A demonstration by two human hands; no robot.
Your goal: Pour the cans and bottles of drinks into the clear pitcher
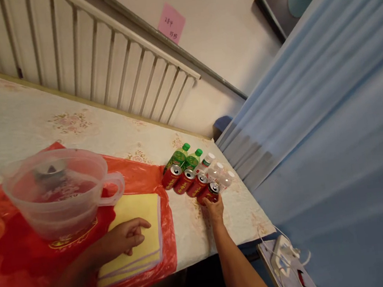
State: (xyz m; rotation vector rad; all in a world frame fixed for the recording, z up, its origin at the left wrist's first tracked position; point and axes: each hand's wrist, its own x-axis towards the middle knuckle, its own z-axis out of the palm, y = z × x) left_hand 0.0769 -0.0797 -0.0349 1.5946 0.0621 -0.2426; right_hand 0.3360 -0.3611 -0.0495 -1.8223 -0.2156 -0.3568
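My right hand (215,210) reaches to the far right of the table and grips the nearest red drink can (209,193) at the end of a row of red cans (185,180). Behind the cans stand two green bottles (178,156) and several clear bottles (220,173). My left hand (125,237) rests on a stack of yellow cloths (137,229), its fingers loosely curled with the index finger stretched out and nothing in it. A clear plastic jug with a handle (59,190) stands just left of that hand.
A red plastic bag (15,272) lies under the jug and cloths on the floral tablecloth (10,119). A white slatted rail (96,52) runs behind the table. A blue curtain (331,121) hangs on the right. A white power strip (284,251) lies below the table's corner.
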